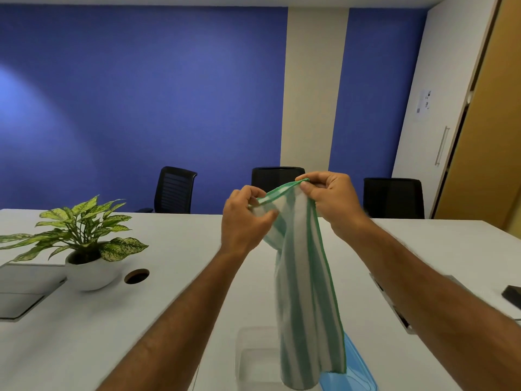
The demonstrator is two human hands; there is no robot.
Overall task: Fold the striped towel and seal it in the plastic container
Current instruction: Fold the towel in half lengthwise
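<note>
A green-and-white striped towel (306, 292) hangs in the air above the white table (174, 306). My left hand (244, 218) pinches its upper edge on the left, and my right hand (331, 200) pinches the top corner on the right. The cloth drapes down long and narrow, its lower end dangling over a clear plastic container (253, 359) that stands open near the table's front edge. A blue lid (356, 368) lies right of the container, partly hidden behind the towel.
A potted plant (84, 244) in a white bowl stands at the left beside a cable hole (136, 276) and a grey floor-box flap (22, 292). A dark phone (511, 295) lies at the right edge. Black chairs (174, 190) line the far side.
</note>
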